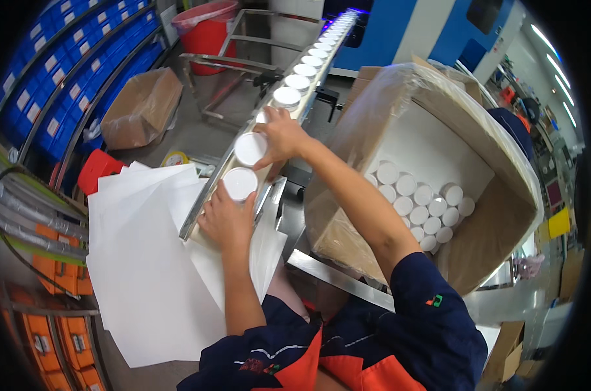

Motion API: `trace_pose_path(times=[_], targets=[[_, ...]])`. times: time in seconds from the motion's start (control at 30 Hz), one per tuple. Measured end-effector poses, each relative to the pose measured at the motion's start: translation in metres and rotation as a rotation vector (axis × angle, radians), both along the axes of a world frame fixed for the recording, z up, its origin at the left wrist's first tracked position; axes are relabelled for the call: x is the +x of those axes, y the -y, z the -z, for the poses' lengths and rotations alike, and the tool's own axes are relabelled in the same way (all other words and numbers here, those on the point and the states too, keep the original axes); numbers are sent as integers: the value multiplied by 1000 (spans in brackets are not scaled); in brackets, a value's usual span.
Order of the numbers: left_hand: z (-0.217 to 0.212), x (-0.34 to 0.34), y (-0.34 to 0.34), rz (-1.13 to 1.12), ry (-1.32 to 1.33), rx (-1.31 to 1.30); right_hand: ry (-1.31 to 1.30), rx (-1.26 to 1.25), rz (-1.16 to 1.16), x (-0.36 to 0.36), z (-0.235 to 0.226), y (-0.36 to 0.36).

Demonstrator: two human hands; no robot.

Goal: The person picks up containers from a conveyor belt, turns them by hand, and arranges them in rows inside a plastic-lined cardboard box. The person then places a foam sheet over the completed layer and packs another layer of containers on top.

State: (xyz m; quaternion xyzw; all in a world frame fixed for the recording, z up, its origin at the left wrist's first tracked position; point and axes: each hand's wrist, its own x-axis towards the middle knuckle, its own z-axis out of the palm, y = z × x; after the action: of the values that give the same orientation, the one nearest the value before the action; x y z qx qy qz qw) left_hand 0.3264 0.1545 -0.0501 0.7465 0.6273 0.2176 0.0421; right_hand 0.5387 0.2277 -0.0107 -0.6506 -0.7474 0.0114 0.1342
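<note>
A long narrow conveyor (190, 227) carries a line of white round lids, or lidded low tubs, from the far machine toward me. At its near end, my left hand (227, 218) has thumb and fingers round the closest white round lid (240, 184). Just beyond, my right hand (283, 137) reaches across from the right and grips the second white round lid (250, 150) between thumb and fingers. Farther up the belt, another white lid (286, 98) leads several more. To my right, a plastic-lined carton (451, 137) holds several white round pieces (432, 208) standing close together.
White paper sheets (145, 260) lie left of the conveyor's end. A metal bar (341, 280) runs below the carton. Blue bins (54, 85) fill a rack at far left, with orange bins (41, 342) below. A red bucket (207, 36) and small carton (142, 107) stand beyond.
</note>
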Motion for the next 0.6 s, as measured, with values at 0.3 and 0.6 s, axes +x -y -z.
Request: trace_pose_path(times=[0.3,0.6], targets=[[7,-9,7,10,0,44,-2338,28,-573,1,-22,226],[0,-18,7,-9,-75,69,-2589,280,-730,85,7,335]])
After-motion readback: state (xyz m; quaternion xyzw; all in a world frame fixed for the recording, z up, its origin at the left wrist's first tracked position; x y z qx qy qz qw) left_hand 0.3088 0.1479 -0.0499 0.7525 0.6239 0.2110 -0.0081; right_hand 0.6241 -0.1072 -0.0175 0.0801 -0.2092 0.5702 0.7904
